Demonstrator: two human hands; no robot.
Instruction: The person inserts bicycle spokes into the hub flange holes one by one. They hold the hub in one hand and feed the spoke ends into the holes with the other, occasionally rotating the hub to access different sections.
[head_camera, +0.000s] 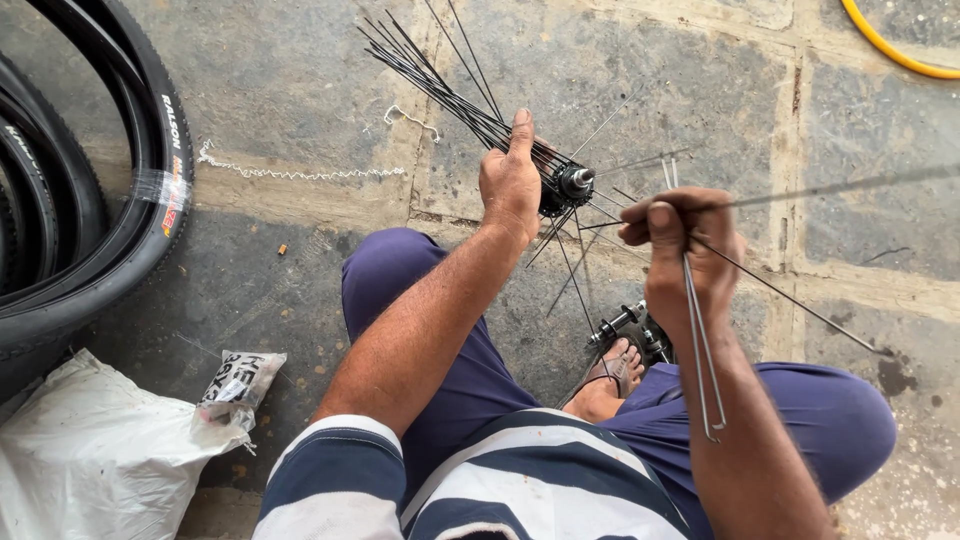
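The hub (566, 186) is black with a steel axle end, black spokes (430, 75) fanning up and left from it over the stone floor (300, 90). The left hand (510, 180) grips it, fingers wrapped, thumb straight up. The right hand (680, 250) pinches a few silver spokes (700, 350) that hang down by the forearm. A second hub (625, 325) lies by the sandalled foot (610, 375). Left: black tyres (120, 200) with a red-and-white label, a white bag (90, 460), a small printed packet (240, 380). A yellow hose (890, 45) curves top right.
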